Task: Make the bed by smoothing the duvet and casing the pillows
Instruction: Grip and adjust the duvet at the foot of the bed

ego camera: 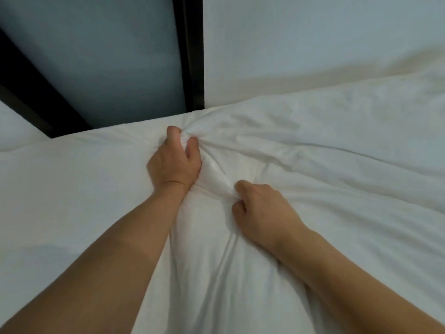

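Gripping bunched duvet (313,145) near its far edge, left hand (174,162) and right hand (262,210) fingers curled tight, we judge smoothing barely begun, pillows unseen.

Left hand (174,162) on duvet (313,165) ahead of right hand (262,208), wall (313,44) behind the bed

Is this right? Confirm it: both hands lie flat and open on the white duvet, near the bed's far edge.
Not quite. The head view shows the left hand and right hand each gripping a bunched fold of the white duvet, fingers curled, not flat. The rest stands.
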`<state>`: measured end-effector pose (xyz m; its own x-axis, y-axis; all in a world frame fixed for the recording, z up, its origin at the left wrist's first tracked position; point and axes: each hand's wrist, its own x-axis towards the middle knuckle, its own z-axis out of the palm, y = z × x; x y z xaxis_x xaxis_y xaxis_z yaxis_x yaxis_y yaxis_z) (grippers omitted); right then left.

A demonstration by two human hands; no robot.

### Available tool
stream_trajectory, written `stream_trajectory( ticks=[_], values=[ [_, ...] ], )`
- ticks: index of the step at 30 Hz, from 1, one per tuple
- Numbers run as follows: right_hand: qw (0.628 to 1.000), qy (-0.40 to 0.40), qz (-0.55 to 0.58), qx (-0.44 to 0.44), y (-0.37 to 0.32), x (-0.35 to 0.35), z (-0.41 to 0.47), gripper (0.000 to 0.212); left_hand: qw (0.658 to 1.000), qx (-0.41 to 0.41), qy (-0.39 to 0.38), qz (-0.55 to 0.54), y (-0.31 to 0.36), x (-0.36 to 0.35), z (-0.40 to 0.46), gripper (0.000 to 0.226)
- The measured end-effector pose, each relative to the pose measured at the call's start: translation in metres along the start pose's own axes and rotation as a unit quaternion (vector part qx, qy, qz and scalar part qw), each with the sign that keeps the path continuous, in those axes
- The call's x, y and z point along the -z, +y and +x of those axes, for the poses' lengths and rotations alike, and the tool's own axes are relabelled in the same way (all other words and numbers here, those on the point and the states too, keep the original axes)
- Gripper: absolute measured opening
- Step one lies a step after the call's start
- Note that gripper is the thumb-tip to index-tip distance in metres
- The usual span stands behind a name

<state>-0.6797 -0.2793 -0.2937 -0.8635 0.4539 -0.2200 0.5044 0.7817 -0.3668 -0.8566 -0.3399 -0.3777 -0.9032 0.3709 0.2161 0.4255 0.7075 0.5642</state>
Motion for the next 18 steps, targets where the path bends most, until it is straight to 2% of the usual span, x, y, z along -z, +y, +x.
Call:
stream_trajectory(
  ticks=[2, 3, 4, 5, 6, 7, 8, 10, 11, 12, 14, 15, 18],
  values=[
    [0.996, 0.08, -0.031, 0.038, 0.007, -0.007, -0.011, 0.009, 0.998, 0.04, -0.045, -0.029, 0.008, 0.011, 0.005, 0.03],
    [0.988, 0.137, -0.059, 0.04, 0.014, -0.012, -0.017, 0.009, 0.988, 0.084, -0.082, -0.103, 0.011, 0.022, 0.013, 0.031],
    [0.98, 0.19, -0.049, 0.022, 0.023, -0.018, -0.023, 0.01, 0.954, 0.142, -0.118, -0.238, 0.013, 0.038, 0.02, 0.031],
    [0.97, 0.242, -0.014, -0.003, 0.032, -0.025, -0.026, 0.013, 0.884, 0.202, -0.156, -0.391, 0.011, 0.056, 0.025, 0.032],
    [0.956, 0.291, 0.023, -0.029, 0.04, -0.034, -0.027, 0.016, 0.791, 0.248, -0.189, -0.526, 0.002, 0.073, 0.024, 0.032],
    [0.946, 0.317, 0.051, -0.052, 0.047, -0.041, -0.027, 0.019, 0.719, 0.269, -0.221, -0.602, -0.007, 0.085, 0.015, 0.031],
    [0.939, 0.329, 0.07, -0.069, 0.052, -0.048, -0.024, 0.022, 0.671, 0.277, -0.262, -0.636, -0.013, 0.092, -0.001, 0.033],
    [0.934, 0.339, 0.083, -0.08, 0.054, -0.055, -0.017, 0.026, 0.622, 0.277, -0.345, -0.647, -0.012, 0.098, -0.037, 0.042],
    [0.935, 0.337, 0.083, -0.078, 0.053, -0.055, -0.014, 0.026, 0.618, 0.276, -0.37, -0.636, -0.005, 0.1, -0.052, 0.043],
    [0.935, 0.337, 0.083, -0.073, 0.053, -0.057, -0.012, 0.027, 0.634, 0.271, -0.386, -0.613, 0.003, 0.099, -0.063, 0.042],
    [0.935, 0.339, 0.086, -0.067, 0.055, -0.058, -0.01, 0.027, 0.69, 0.25, -0.399, -0.55, 0.018, 0.096, -0.078, 0.038],
    [0.936, 0.336, 0.086, -0.066, 0.056, -0.058, -0.01, 0.028, 0.706, 0.239, -0.404, -0.53, 0.023, 0.095, -0.083, 0.038],
    [0.94, 0.324, 0.082, -0.062, 0.057, -0.06, -0.007, 0.031, 0.718, 0.213, -0.41, -0.52, 0.029, 0.089, -0.095, 0.043]
  ],
)
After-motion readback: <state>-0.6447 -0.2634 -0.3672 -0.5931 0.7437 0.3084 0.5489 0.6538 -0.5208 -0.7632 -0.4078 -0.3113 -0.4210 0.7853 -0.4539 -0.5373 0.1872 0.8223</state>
